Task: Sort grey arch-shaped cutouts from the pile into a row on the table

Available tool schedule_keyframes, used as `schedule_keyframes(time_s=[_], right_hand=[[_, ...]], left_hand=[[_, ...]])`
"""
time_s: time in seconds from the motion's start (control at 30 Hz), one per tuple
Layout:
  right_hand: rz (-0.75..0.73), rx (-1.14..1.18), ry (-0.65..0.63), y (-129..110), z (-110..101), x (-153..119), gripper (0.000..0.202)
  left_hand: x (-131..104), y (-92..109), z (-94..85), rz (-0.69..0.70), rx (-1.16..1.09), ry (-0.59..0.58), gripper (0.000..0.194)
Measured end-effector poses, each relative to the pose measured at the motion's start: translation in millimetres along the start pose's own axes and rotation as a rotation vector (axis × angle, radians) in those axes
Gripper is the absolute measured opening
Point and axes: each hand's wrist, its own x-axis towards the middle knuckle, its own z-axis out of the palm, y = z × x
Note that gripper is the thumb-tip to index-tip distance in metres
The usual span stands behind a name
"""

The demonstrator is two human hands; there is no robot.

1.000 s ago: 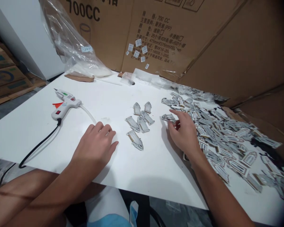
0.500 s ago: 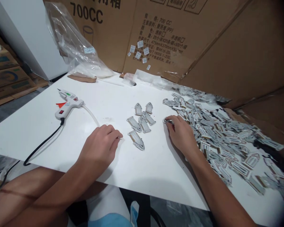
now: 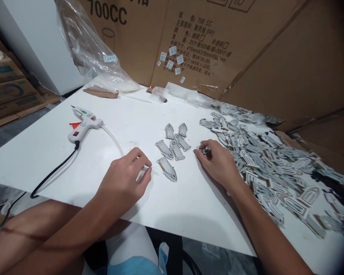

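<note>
We pinch one small grey cutout (image 3: 205,149) in our right hand (image 3: 219,165) at the near edge of the cutout pile (image 3: 263,160).

Our left hand (image 3: 124,180) rests loosely curled and empty on the white table (image 3: 174,202), just beside six sorted cutouts (image 3: 172,149); a glue gun (image 3: 84,123) lies well left.

Right hand (image 3: 219,165) pinches — perhaps — cutout (image 3: 205,149).

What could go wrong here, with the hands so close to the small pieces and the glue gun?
The right hand pinches one piece beside the loose pile; its forearm could sweep pieces off the table. The glue gun lies with its black cord hanging over the edge; a snag might drag it.
</note>
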Motion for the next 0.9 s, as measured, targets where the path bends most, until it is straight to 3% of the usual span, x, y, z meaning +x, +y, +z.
schedule_keyframes(time_s=[0.1, 0.27, 0.37, 0.4, 0.5, 0.57, 0.63, 0.77, 0.9], right_hand=[[0.027, 0.076, 0.036, -4.2, -0.1, 0.0, 0.017], [0.178, 0.753, 0.26, -22.1, -3.6, -4.3, 0.02], [0.007, 0.874, 0.338, -40.9, -11.9, -14.1, 0.012], [-0.087, 0.873, 0.31, -47.8, -15.3, -18.7, 0.01], [-0.397, 0.806, 0.029, -67.5, -22.8, -33.1, 0.016], [-0.62, 0.749, -0.17, -77.7, -22.3, -40.6, 0.023], [-0.774, 0.735, -0.28, -84.5, -17.5, -44.8, 0.023], [-0.841, 0.75, -0.32, -88.1, -7.3, -44.9, 0.018], [-0.806, 0.767, -0.295, -82.7, -10.9, -40.9, 0.031]], left_hand=[[0.0, 1.8, -0.1, 0.018, -0.002, -0.009, 0.012], [-1.2, 3.6, 0.5, -0.055, -0.039, 0.004, 0.012], [-1.4, 4.8, 0.2, -0.097, -0.083, 0.031, 0.014], [-1.1, 5.4, -0.2, -0.097, -0.086, 0.048, 0.013], [1.0, 7.3, -2.1, -0.06, -0.049, 0.127, 0.011], [2.2, 8.1, -2.6, -0.02, -0.005, 0.171, 0.012], [2.1, 8.4, -1.9, 0.031, 0.026, 0.171, 0.014], [-2.6, 9.6, 2.3, 0.153, 0.088, 0.105, 0.017], [-7.7, 14.2, 5.1, 0.283, 0.188, -0.05, 0.017]])
